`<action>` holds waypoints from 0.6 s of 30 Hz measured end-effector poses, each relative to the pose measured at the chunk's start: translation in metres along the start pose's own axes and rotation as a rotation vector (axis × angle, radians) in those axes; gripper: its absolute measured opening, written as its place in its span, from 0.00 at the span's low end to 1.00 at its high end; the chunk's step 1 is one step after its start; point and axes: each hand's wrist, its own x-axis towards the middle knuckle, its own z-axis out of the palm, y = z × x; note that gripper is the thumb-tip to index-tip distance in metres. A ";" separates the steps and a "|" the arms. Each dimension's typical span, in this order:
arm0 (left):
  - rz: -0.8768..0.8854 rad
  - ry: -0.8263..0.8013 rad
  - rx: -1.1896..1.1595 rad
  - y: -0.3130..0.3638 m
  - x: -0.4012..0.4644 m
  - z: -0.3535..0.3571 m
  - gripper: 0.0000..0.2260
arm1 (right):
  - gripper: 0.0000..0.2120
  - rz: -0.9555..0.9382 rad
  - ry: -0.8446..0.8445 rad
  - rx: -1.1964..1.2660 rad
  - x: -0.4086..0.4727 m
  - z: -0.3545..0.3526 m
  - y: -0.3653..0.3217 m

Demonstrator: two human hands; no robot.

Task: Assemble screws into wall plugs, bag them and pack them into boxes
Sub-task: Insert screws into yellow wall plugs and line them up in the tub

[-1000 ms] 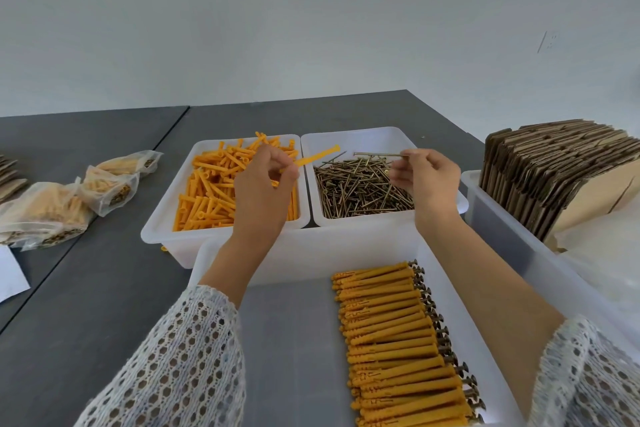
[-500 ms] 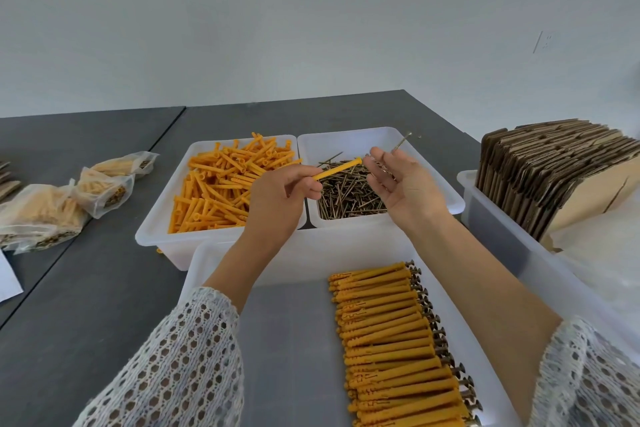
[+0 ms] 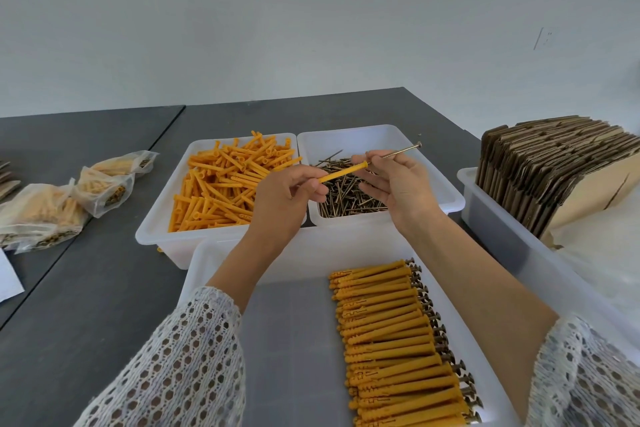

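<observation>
Far left on the grey table (image 3: 86, 288) I saw a corner of white paper (image 3: 8, 279), then three clear filled bags (image 3: 41, 215) w/ orange plugs and dark screws inside, lying close together. Next came the white tub of loose orange wall plugs (image 3: 221, 184), heaped every which way, and touching its right side the white tub of loose dark screws (image 3: 346, 194). Both hands hovered over that screw tub, so part of the pile was hidden behind them.

Left hand (image 3: 287, 191) pinched one orange wall plug (image 3: 343, 173) btwn thumb and fingertips at its near end, plug angled up and to the right, open end pointing at the other hand. Right hand (image 3: 398, 184) pinched a long screw (image 3: 398, 151) btwn thumb and forefinger, head end sticking out up-right, tip right at the plug's mouth. Couldn't tell whether the tip was already inside; fingers covered the joint.

Nearer me sat a big white tray (image 3: 221, 253) w/ a neat column of assembled plugs (image 3: 391, 340), orange bodies lying parallel, dark screw heads all on the right. My arms in white knit sleeves (image 3: 173, 367) crossed over its near corners. Far right, another white bin (image 3: 491, 215) held a stack of flat cardboard boxes (image 3: 554, 166) standing on edge.
</observation>
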 end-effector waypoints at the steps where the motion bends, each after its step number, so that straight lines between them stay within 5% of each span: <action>1: -0.005 -0.017 -0.001 0.001 -0.001 0.001 0.10 | 0.08 0.001 -0.012 -0.029 -0.001 0.001 0.000; 12: -0.084 -0.131 -0.146 0.015 -0.009 0.022 0.05 | 0.18 -0.020 -0.418 -0.200 -0.007 0.011 0.003; 15: -0.096 -0.072 -0.195 0.019 -0.008 0.019 0.03 | 0.19 -0.088 -0.347 -0.315 -0.002 0.012 0.005; 18: -0.037 -0.089 -0.179 0.027 -0.010 0.016 0.05 | 0.15 -0.104 -0.098 -0.248 0.008 0.000 -0.001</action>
